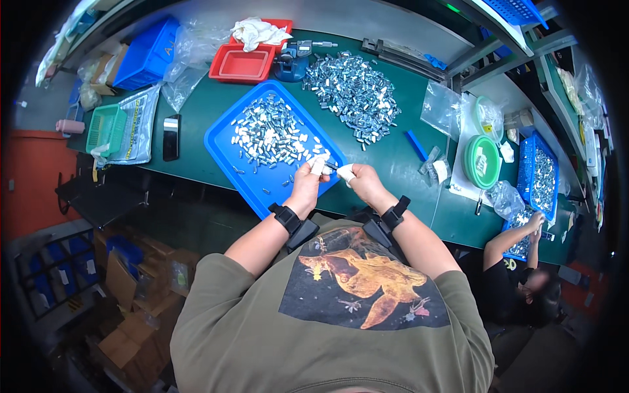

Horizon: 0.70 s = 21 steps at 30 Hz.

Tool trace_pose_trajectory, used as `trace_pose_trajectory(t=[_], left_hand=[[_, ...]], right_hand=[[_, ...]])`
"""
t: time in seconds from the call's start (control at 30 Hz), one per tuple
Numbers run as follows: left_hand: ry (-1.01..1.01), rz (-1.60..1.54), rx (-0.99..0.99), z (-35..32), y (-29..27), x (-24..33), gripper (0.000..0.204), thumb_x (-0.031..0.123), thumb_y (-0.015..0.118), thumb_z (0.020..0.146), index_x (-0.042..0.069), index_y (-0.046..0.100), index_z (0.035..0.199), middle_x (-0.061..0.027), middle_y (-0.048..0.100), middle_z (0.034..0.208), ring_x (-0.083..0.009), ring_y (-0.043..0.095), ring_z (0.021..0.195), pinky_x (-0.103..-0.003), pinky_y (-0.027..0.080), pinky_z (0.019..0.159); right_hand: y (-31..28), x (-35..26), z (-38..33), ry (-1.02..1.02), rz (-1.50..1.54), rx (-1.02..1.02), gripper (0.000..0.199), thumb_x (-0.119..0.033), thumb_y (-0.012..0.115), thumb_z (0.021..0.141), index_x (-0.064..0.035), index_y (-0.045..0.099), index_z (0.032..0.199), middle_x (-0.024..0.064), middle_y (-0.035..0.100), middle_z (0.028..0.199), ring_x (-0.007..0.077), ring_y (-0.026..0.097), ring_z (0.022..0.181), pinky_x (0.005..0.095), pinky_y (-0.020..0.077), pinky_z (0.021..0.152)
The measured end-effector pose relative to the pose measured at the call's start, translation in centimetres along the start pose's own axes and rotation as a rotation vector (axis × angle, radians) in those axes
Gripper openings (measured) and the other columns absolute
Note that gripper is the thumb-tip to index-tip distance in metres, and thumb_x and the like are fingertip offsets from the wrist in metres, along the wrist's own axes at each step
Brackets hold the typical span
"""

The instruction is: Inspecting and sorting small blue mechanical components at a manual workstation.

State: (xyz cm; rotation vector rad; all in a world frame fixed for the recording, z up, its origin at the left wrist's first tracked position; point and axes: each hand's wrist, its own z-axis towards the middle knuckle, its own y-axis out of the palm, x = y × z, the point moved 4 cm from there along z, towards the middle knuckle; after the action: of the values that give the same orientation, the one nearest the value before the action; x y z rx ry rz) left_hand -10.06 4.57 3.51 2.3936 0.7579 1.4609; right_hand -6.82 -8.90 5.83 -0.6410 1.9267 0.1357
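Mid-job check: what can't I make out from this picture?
Head view:
- Dark piece between the left hand and right hand: too small to identify; fingers cover its ends.
- Part of the blue tray's near edge: hidden behind the left hand.
- Rear red tray's inside: largely covered by white cloth.
- Co-worker's hands: too small to tell their grip.

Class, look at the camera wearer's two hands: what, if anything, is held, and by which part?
A small dark piece, too small to identify, apparently pinched near its ends between the fingertips of the left hand and right hand.
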Motion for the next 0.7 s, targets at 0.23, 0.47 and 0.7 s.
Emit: trace_pose_trajectory(t=[0.23,0.47,0.7], left_hand=[[-0.199,-0.205,-0.180,0.1,-0.1,1.0,0.024,0.019,0.049,0.084,0.003,0.049,0.102,0.0007,0.047,0.067,-0.0095,0.043,0.058,-0.022,0.036,0.057],[-0.275,-0.287,-0.429,-0.6,1.1,2.3,0.018,0.021,0.050,0.084,0.007,0.051,0.096,0.0022,0.045,0.066,-0.0083,0.035,0.055,-0.021,0.031,0.057],[-0.042,-0.091,-0.230,0.0,1.1,2.3,0.016,0.019,0.051,0.083,0.006,0.051,0.094,0.0022,0.045,0.067,-0.0075,0.037,0.056,-0.022,0.033,0.056]], right_hand=[[0.8,0.2,-1.3,0.500,0.744,-0.339,0.013,-0.011,0.045,0.083,-0.0031,0.054,0.081,-0.0038,0.040,0.055,0.0049,0.030,0.042,0.0199,0.0240,0.038],[1.1,-1.2,-2.6,0.477,0.853,-0.476,0.015,-0.015,0.042,0.086,-0.0060,0.052,0.079,-0.0052,0.035,0.053,0.0037,0.026,0.041,0.0173,0.0202,0.036],[1.4,-0.9,-2.1,0.347,0.735,-0.303,0.016,-0.013,0.042,0.085,-0.0060,0.054,0.076,-0.0035,0.041,0.056,0.0044,0.031,0.043,0.0179,0.0231,0.036]])
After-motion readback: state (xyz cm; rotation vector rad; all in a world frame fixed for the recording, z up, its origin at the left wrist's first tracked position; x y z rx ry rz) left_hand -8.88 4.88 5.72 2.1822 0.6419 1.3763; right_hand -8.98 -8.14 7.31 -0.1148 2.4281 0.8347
